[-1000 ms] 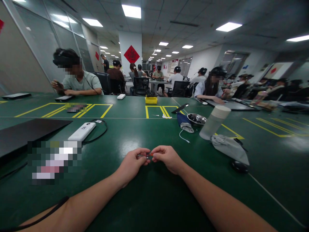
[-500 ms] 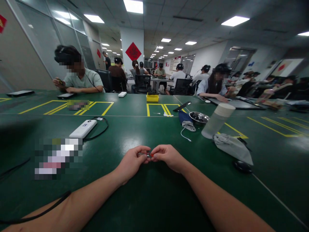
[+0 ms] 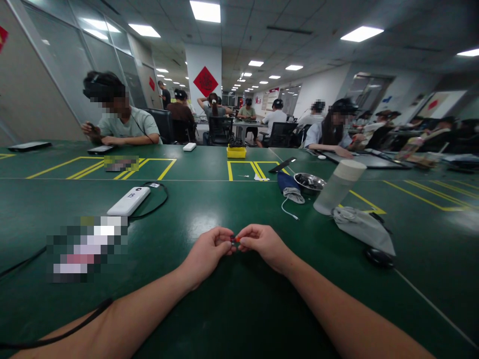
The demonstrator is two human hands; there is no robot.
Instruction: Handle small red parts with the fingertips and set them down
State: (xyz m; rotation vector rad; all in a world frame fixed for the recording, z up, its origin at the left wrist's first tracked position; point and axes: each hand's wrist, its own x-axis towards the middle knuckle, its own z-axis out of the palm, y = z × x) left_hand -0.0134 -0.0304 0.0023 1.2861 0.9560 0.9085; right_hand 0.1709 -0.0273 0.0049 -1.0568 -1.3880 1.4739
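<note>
My left hand (image 3: 212,249) is closed in a pinch on a small dark piece (image 3: 232,240) with a shiny spot, too small to name. Facing it, my right hand (image 3: 265,244) pinches a tiny orange-red piece (image 3: 238,239) between thumb and fingertips. The two pieces meet or nearly meet; whether they touch I cannot tell. Both hands are low over the green table (image 3: 209,309), fingertips almost together. Fingers hide most of both pieces.
Left on the table lie a white power bank (image 3: 129,201) with a black cable and a blurred-out item. To the right stand a metal bowl (image 3: 310,182), a pale bottle (image 3: 339,187), a grey pouch (image 3: 362,229) and a black mouse (image 3: 379,258). Several people sit beyond.
Both hands have shifted very slightly to the right in view, still pinching the small pieces. In the background, a seated person has raised their arms to their head.
</note>
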